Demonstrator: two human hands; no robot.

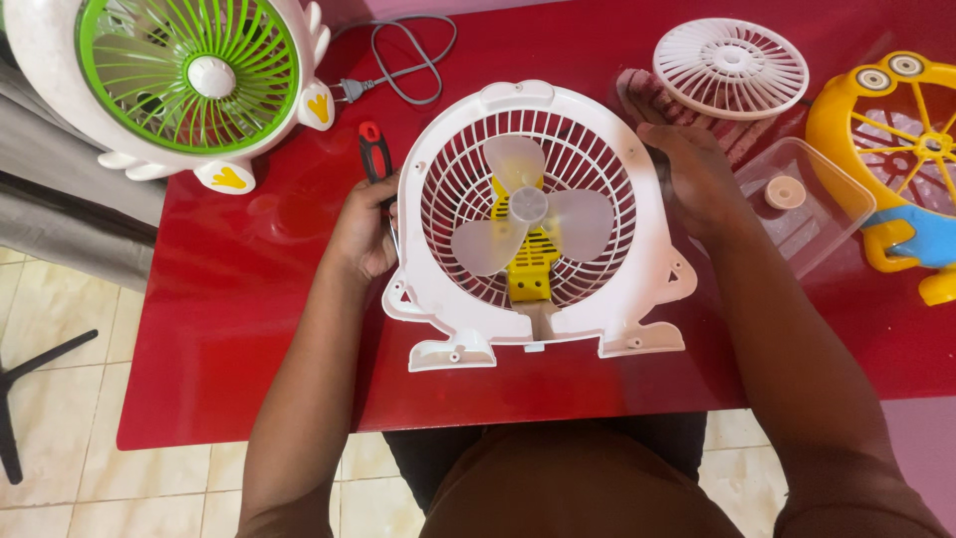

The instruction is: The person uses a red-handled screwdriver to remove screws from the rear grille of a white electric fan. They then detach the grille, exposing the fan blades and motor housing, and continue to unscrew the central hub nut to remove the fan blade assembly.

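While seated at a glossy red table [249, 329], held a white plastic fan housing with a round ribbed grille [533, 224] between both hands, feet toward the body. Left hand [363, 231] closed on the housing's left rim, and also gripping a red-and-black-handled screwdriver [373, 151] whose handle stuck up past the knuckles toward the far side of the table. Right hand [692, 179] spread fairly wide, flat against the housing's right rim, slightly blurred; cannot tell how tightly it pressed. Inside the grille, a translucent pale three-blade propeller [528, 214] mounted over a yellow plastic motor block [530, 264].

Far left, a second white fan with a green grille and yellow feet [189, 75], lying well apart from the held housing. Beside it, a grey power cord with a plug [398, 65] looped on the table. Far right, a loose white round front grille [730, 68] resting partly over a dark reddish ribbed object [737, 139], unclear as to kind. Just beside the right hand, a clear plastic rectangular tray [817, 199] holding a small round beige cap [784, 192]. At the right edge, a yellow and blue fan frame with cartoon eyes [901, 149], cut off by the picture's border. Beige floor tiles [60, 309] below on the left.
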